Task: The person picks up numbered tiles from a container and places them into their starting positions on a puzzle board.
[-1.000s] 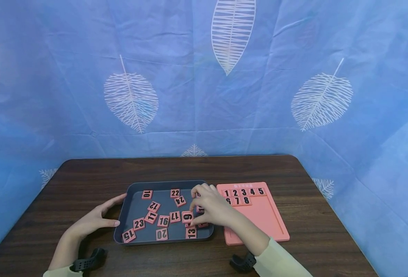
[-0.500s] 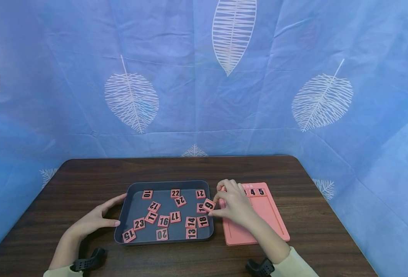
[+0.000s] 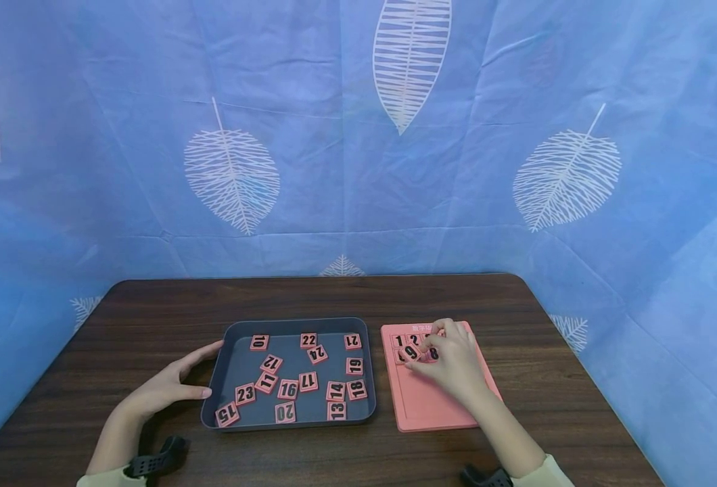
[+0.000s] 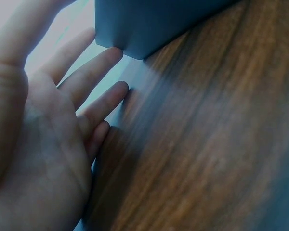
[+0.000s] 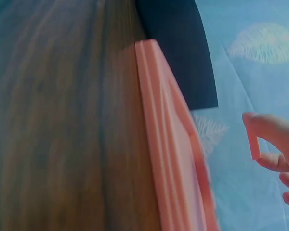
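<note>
Pink tile 9 (image 3: 410, 353): is hanging raised over the board, in the grip itself.
Right hand (image 3: 452, 362): is pinching tile 9, thumb and fingertips clamped on its edges.
Board (image 3: 431, 406): is lying below the grip; tile 1 (image 3: 398, 341) and tile 2 (image 3: 413, 339) are showing just beyond it.
Tray (image 3: 230, 366): is standing left of the grip, holding loose tiles (image 3: 287, 389).
Left hand (image 3: 166, 385): is keeping its fingers apart, touching the tray's end farthest from the grip.

A dark wood-grained table (image 3: 297, 456), its far corners rounded — beyond the far edge and both side edges, a creased blue cloth (image 3: 334, 176) printed with white leaves (image 3: 233, 177).
</note>
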Demonstrator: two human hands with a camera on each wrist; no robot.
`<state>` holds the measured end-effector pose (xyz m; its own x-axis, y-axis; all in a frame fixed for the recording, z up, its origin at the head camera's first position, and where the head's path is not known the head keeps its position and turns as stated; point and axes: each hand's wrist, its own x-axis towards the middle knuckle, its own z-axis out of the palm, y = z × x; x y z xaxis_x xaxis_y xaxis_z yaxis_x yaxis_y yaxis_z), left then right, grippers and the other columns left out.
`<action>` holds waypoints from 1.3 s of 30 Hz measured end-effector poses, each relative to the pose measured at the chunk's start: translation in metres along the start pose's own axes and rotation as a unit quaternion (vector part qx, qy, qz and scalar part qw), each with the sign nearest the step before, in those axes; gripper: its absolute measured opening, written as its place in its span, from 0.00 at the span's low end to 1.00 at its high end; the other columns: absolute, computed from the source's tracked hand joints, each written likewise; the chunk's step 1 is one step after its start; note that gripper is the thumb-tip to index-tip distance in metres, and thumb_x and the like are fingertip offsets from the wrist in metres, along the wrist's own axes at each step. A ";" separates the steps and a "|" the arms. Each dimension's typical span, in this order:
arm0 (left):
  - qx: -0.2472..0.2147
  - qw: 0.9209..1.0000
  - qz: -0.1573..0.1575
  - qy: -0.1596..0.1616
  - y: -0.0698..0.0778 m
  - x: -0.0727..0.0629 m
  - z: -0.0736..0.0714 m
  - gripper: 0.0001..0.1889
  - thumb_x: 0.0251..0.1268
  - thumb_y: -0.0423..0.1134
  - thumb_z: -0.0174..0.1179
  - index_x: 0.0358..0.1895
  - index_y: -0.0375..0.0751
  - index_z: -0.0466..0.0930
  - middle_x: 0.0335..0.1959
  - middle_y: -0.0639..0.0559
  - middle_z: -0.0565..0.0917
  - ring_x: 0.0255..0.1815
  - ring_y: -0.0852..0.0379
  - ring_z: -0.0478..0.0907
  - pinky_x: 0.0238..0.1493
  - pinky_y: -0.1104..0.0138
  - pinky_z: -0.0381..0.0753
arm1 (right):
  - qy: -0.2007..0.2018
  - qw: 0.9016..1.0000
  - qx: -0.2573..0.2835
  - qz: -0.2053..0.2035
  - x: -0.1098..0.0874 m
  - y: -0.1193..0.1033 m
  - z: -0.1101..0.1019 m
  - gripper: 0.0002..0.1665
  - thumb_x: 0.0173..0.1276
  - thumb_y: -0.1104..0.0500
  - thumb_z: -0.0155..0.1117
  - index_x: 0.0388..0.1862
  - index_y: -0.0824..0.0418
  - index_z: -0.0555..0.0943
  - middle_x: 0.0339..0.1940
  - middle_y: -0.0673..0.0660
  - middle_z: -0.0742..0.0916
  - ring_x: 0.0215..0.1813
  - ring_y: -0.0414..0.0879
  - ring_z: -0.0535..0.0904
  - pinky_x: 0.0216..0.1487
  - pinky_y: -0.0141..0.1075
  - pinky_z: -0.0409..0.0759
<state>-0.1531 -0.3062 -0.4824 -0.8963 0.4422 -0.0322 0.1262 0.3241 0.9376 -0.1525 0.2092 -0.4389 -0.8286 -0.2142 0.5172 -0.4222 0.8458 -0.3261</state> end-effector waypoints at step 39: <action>0.010 1.000 -0.019 0.003 0.007 -0.001 0.003 0.40 0.62 0.35 0.63 0.76 0.44 0.52 0.74 0.35 0.51 0.71 0.31 0.44 0.60 0.33 0.52 | -0.053 0.978 -0.074 0.186 -0.022 0.058 -0.006 0.21 0.45 0.47 0.81 0.18 0.58 0.79 0.40 0.62 0.74 0.42 0.58 0.65 0.42 0.52 0.60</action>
<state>-0.1504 -0.3015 -0.4769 -0.9034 0.4237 -0.0650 0.1004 0.3565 0.9289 -0.1564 0.2658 -0.4639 -0.9515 0.0789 0.2972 -0.0329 0.9349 -0.3535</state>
